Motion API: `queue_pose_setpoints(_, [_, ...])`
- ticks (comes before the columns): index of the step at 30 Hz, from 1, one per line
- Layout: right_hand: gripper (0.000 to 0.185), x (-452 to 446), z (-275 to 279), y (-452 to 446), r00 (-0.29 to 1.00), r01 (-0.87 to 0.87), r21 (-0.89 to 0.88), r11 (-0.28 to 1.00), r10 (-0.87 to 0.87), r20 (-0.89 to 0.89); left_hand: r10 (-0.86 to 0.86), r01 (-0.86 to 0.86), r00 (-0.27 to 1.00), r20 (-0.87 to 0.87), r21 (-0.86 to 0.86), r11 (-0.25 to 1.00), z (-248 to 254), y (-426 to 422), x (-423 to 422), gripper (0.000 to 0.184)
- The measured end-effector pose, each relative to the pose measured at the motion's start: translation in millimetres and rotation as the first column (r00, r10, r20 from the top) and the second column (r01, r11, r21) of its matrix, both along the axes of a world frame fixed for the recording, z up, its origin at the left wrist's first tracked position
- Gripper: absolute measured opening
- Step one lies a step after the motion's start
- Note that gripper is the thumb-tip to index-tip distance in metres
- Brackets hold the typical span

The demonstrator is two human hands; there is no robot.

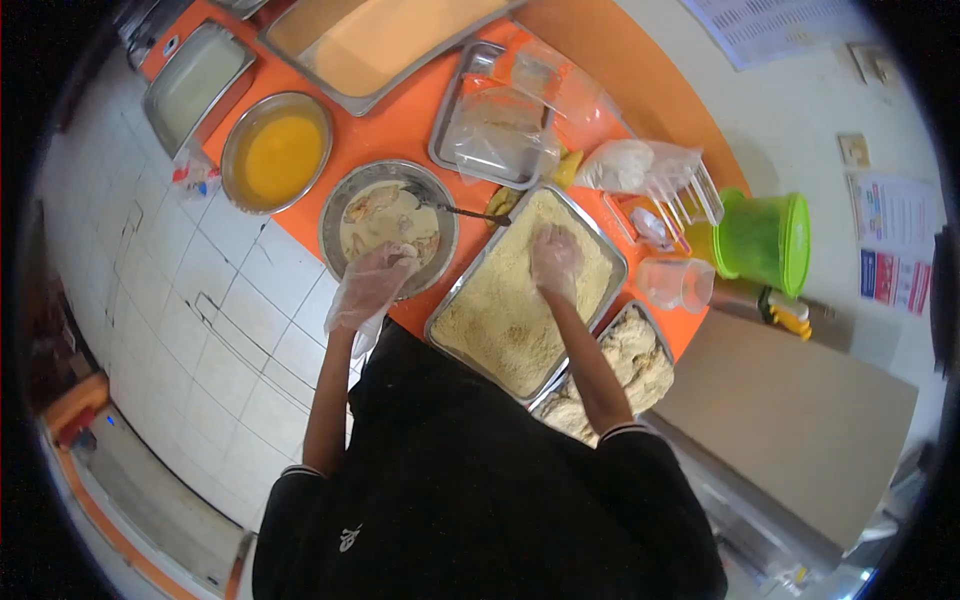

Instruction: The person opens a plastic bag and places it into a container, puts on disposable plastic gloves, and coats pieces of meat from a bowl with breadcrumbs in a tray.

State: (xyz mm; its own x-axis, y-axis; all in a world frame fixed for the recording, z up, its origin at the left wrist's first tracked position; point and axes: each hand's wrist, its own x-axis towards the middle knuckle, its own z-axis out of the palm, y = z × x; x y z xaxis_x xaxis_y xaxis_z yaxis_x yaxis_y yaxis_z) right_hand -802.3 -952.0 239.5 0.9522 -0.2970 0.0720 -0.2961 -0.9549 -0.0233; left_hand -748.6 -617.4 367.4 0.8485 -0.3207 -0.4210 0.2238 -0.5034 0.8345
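My left hand [375, 280], in a clear plastic glove, reaches over the near rim of a metal bowl [327, 232]. Its fingers are closed at the edge of the pale batter [372, 238], and what they grip is hard to make out. Pieces of what looks like raw meat [372, 203] lie in that batter. My right hand [557, 262], also gloved, presses into yellowish crumbs [505, 290] in a rectangular metal tray [443, 312]; its fingertips are partly hidden there. A dark-handled utensil [470, 212] spans from the bowl to the tray's corner.
Beside my right forearm sits a tray of lumpy coated pieces [637, 362]. A bowl of orange-yellow liquid [278, 155] stands at the left. Farther back are a tray with plastic bags [497, 125] and a large pan [375, 50]. A clear jug [675, 284] and green tub [765, 240] are at right.
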Motion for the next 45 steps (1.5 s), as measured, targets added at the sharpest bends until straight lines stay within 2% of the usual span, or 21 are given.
queue_pose_setpoints(1, [0.025, 3.0, 2.3, -2.2, 1.0, 0.002, 0.016, 1.0, -0.001, -0.026, 0.045, -0.053, 0.994, -0.102, -0.071, 0.996, 0.0, -2.1, 3.6, 0.029])
queue_pose_setpoints(4, [0.021, -17.7, 50.4, 9.7, 1.0, -0.015, 0.045, 0.999, 0.014, 0.02, 0.012, -0.011, 1.0, 0.011, -0.084, 0.996, -4.3, -7.8, 6.9, 0.028])
queue_pose_setpoints(6, [0.02, -49.5, 79.3, 23.3, 0.973, -0.027, 0.069, 0.997, 0.011, 0.231, 0.018, -0.018, 1.0, 0.001, -0.077, 0.997, -12.7, -10.4, 8.0, 0.027])
queue_pose_setpoints(8, [0.026, -95.0, 89.3, 44.8, 0.989, 0.146, 0.107, 0.984, -0.147, 0.002, 0.013, -0.013, 1.0, -0.009, -0.068, 0.998, -11.3, -12.2, 8.0, 0.027])
queue_pose_setpoints(9, [0.032, -125.8, 71.2, 56.3, 1.0, -0.008, -0.242, 0.97, 0.005, -0.012, 0.036, -0.038, 0.999, -0.04, -0.06, 0.997, -7.3, -13.7, 6.4, 0.027])
queue_pose_setpoints(10, [0.039, -149.2, 50.7, 67.3, 0.987, -0.16, -0.556, 0.816, 0.137, -0.083, 0.057, -0.06, 0.996, -0.07, -0.052, 0.997, -4.8, -16.6, 5.2, 0.027])
queue_pose_setpoints(12, [0.055, -161.3, 47.7, 95.5, 0.995, -0.074, 0.008, 0.997, 0.074, -0.061, -0.001, -0.006, 0.997, -0.079, -0.094, 0.996, -6.8, -18.9, 3.3, 0.027])
queue_pose_setpoints(16, [0.059, -149.4, 68.4, 104.6, 0.962, -0.107, 0.095, 0.99, 0.127, -0.24, -0.096, 0.089, 0.985, -0.144, -0.055, 0.995, 5.5, -29.1, -1.6, 0.03])
queue_pose_setpoints(18, [0.052, -146.9, 57.3, 99.0, 0.933, 0.02, 0.369, 0.929, 0.116, -0.342, -0.091, 0.076, 0.983, -0.159, -0.103, 0.992, -13.5, -25.4, -1.8, 0.031])
queue_pose_setpoints(21, [0.05, -154.6, 8.0, 80.2, 0.982, -0.006, 0.377, 0.926, 0.078, -0.174, -0.069, 0.047, 0.988, -0.136, -0.157, 0.987, 3.5, -27.6, -2.4, 0.029])
queue_pose_setpoints(23, [0.047, -138.8, 21.2, 67.0, 0.994, 0.02, 0.399, 0.917, 0.023, -0.103, -0.05, 0.036, 0.996, -0.08, -0.167, 0.985, 24.2, -31.5, 2.7, 0.026])
queue_pose_setpoints(25, [0.045, -124.6, 40.2, 53.4, 0.999, 0.037, 0.432, 0.901, -0.018, -0.048, -0.076, 0.076, 0.997, -0.034, 0.001, 0.997, 33.7, -30.3, 2.9, 0.031])
queue_pose_setpoints(28, [0.04, -102.2, 53.8, 35.5, 0.999, 0.045, 0.312, 0.949, -0.048, 0.005, -0.085, 0.085, 0.996, -0.019, -0.002, 0.996, 6.3, -26.5, 11.1, 0.031])
queue_pose_setpoints(30, [0.05, -87.2, 47.2, 33.9, 0.972, 0.001, 0.217, 0.976, -0.052, 0.229, -0.077, 0.078, 0.997, -0.005, 0.028, 0.997, 20.1, -25.2, 6.4, 0.03])
queue_pose_setpoints(31, [0.056, -84.2, 32.5, 32.8, 0.966, -0.063, -0.047, 0.997, 0.073, 0.249, -0.077, 0.076, 0.997, 0.012, 0.056, 0.995, 31.1, -26.0, 6.2, 0.03])
queue_pose_setpoints(34, [0.056, -82.8, 10.6, 15.4, 0.992, -0.061, -0.055, 0.997, 0.067, 0.106, -0.048, 0.047, 0.997, -0.052, -0.031, 0.998, 8.3, -21.2, 11.1, 0.029])
queue_pose_setpoints(37, [0.046, -48.6, -21.7, -6.9, 0.988, -0.06, -0.09, 0.994, 0.072, 0.139, 0.001, -0.001, 0.998, -0.062, -0.005, 1.0, 12.4, -20.1, 9.0, 0.027])
queue_pose_setpoints(40, [0.035, -42.4, 19.5, 16.0, 0.965, -0.263, -0.155, 0.952, 0.255, -0.065, -0.022, 0.017, 0.998, -0.054, -0.105, 0.994, 3.7, -15.6, 8.3, 0.026])
queue_pose_setpoints(41, [0.035, -22.4, 30.1, 17.2, 0.96, -0.281, -0.155, 0.947, 0.276, -0.052, -0.001, -0.004, 0.999, -0.041, -0.101, 0.995, 2.9, -14.2, 16.6, 0.026])
queue_pose_setpoints(43, [0.026, -23.6, 38.6, 15.5, 0.93, -0.223, 0.129, 0.966, 0.251, -0.27, -0.015, 0.022, 0.992, 0.125, -0.052, 0.998, -1.2, -10.9, 8.9, 0.026])
queue_pose_setpoints(45, [0.028, -16.1, 29.2, 16.8, 0.953, -0.214, 0.081, 0.973, 0.226, -0.202, 0.036, -0.035, 0.999, 0.018, -0.074, 0.997, -8.3, -12.2, 11.4, 0.026])
